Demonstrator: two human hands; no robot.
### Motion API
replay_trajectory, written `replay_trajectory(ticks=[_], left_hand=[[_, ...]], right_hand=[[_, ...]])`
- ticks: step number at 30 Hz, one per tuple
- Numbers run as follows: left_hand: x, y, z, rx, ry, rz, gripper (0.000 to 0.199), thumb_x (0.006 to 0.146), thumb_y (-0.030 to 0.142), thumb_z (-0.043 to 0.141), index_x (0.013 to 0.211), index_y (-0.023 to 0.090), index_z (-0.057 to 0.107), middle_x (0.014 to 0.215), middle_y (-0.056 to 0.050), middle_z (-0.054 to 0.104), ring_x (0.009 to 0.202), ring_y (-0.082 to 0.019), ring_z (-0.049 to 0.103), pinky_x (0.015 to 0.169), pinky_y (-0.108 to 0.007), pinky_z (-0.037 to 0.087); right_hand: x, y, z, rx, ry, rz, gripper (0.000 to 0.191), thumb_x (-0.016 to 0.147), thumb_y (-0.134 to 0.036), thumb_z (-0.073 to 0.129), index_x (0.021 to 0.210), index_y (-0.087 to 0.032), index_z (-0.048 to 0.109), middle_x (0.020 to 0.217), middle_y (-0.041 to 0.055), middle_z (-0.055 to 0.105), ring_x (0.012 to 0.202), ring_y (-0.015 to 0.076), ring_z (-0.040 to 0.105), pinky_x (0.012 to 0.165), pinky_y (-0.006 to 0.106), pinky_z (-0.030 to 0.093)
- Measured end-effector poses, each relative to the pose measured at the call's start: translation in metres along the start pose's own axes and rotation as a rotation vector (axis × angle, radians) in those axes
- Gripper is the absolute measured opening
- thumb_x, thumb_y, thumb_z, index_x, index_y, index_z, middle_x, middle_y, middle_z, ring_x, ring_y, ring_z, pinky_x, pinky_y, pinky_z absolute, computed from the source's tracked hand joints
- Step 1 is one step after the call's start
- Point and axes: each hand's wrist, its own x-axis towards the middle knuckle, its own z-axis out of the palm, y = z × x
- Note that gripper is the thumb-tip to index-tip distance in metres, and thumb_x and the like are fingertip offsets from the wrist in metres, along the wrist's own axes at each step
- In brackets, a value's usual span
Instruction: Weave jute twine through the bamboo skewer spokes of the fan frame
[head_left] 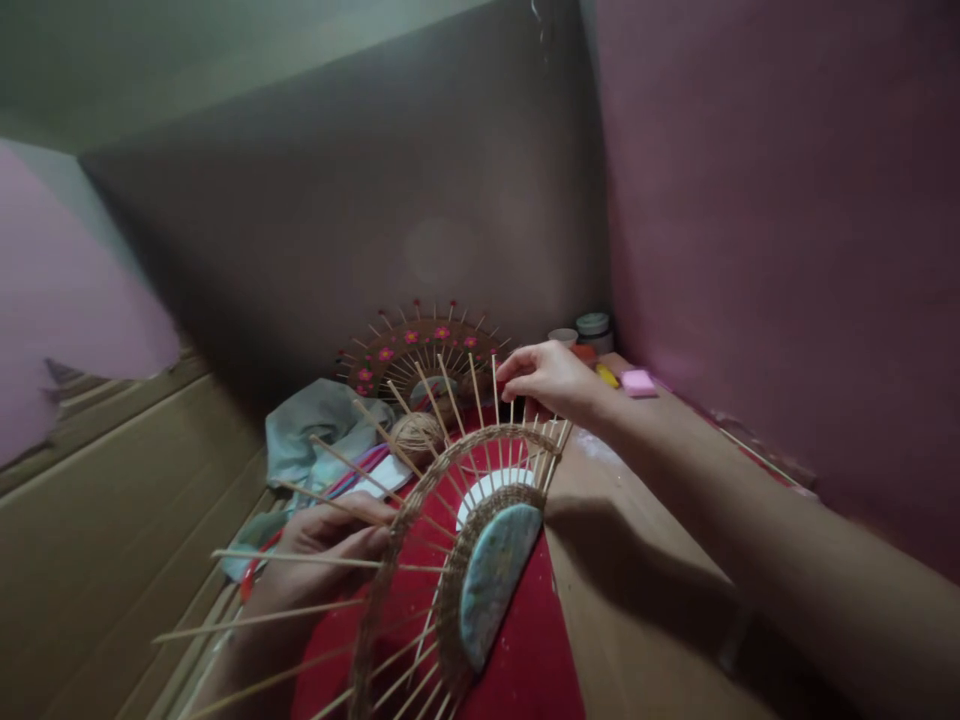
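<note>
Tan stick-and-twine half-round fan frame [453, 590], lower ctr of frame. L hand [326, 545] clamped on outer twine band [465, 445]; R hand [553, 380] apart, at upper sticks, grip unclear. Inner + outer bands look woven; outer stick ends bare, prob. unfinished.

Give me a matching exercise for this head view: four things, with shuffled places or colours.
Column one:
1. left hand
2. right hand
3. half-round piece
4. small block

Column two:
A. by the sticks in the upper right part of the fan
B. pink
C. at the left side of the woven rim
D. pale blue

Pairs: 1-C; 2-A; 3-D; 4-B
</note>
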Motion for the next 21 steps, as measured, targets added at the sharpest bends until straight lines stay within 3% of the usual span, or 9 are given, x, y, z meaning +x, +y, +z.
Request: replay_trajectory(ticks=[3, 5, 9, 14, 21], left_hand=[[0.0, 0.001, 0.001, 0.01, 0.018, 0.015, 0.023, 0.044, 0.031, 0.083, 0.056, 0.018, 0.069, 0.057, 0.001, 0.063, 0.05, -0.007, 0.052, 0.047, -0.013, 0.038], [0.0, 0.001, 0.002, 0.005, 0.03, 0.007, 0.023, 0.043, 0.03, 0.083, 0.055, 0.018, 0.069, 0.058, 0.001, 0.064, 0.051, -0.007, 0.054, 0.048, -0.013, 0.039], [0.0, 0.0, 0.0, 0.032, 0.045, 0.012, 0.023, 0.043, 0.031, 0.083, 0.056, 0.019, 0.069, 0.059, 0.001, 0.065, 0.051, -0.009, 0.055, 0.047, -0.015, 0.041], [0.0, -0.001, -0.001, 0.014, 0.032, -0.018, 0.023, 0.044, 0.031, 0.083, 0.057, 0.02, 0.068, 0.057, 0.002, 0.064, 0.047, -0.007, 0.053, 0.044, -0.013, 0.038], [0.0, 0.001, 0.002, 0.02, 0.034, 0.035, 0.021, 0.044, 0.029, 0.082, 0.056, 0.018, 0.069, 0.058, 0.0, 0.064, 0.05, -0.009, 0.056, 0.047, -0.015, 0.042]], right_hand=[[0.004, 0.009, 0.001, -0.289, -0.014, 0.016, 0.018, 0.069, -0.012, 0.056, 0.081, -0.011, 0.068, 0.061, 0.0055, 0.063, 0.044, 0.0103, 0.054, 0.04, 0.02, 0.039], [0.007, 0.014, 0.004, -0.358, -0.057, 0.025, 0.015, 0.063, -0.01, 0.06, 0.073, -0.012, 0.07, 0.061, 0.0059, 0.064, 0.049, 0.0116, 0.055, 0.044, 0.02, 0.039], [0.012, 0.016, 0.009, -0.383, -0.131, 0.018, 0.016, 0.059, -0.01, 0.062, 0.07, -0.015, 0.071, 0.06, 0.0034, 0.063, 0.053, 0.011, 0.054, 0.046, 0.019, 0.036], [0.012, 0.014, 0.011, -0.357, -0.218, 0.017, 0.014, 0.063, -0.008, 0.056, 0.067, -0.013, 0.069, 0.049, -0.0008, 0.052, 0.043, 0.0077, 0.046, 0.042, 0.019, 0.032], [0.009, 0.015, 0.013, -0.281, -0.233, 0.032, 0.014, 0.066, -0.005, 0.051, 0.065, -0.012, 0.063, 0.04, -0.0051, 0.042, 0.036, 0.006, 0.039, 0.037, 0.019, 0.029]])
